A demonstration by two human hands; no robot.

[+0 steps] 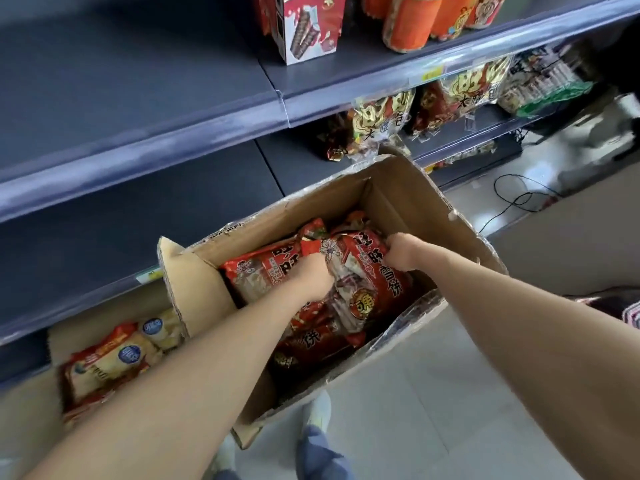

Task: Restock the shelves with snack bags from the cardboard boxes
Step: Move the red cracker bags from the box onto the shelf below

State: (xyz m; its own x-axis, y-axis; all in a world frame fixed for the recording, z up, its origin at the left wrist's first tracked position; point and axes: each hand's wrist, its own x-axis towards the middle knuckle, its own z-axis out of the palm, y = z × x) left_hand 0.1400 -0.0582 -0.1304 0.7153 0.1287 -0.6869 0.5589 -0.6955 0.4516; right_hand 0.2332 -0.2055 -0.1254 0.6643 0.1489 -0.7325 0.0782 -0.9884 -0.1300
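Head view, centre of the frame: both my bare arms reach down into an open cardboard box (398, 188) that stands on the tiled floor against the shelving. My left hand (314, 278) has its fingers curled down over the left edge of a red snack bag (367, 282), and my right hand (401, 252) grips the same bag at its upper right edge, fingers bent tight on the wrapper. The bag lies on top of more red bags (256, 275) packed inside the box.

At the lower left a second box (31, 403) holds pale yellow bags (107, 362). Dark blue shelves (138, 84) fill the upper left. On the top shelf stand a red carton (304, 29) and orange bags (412, 26); gold and red bags (384, 123) sit on the shelf below, right of centre. A black cable (519, 199) trails over the floor at the right.
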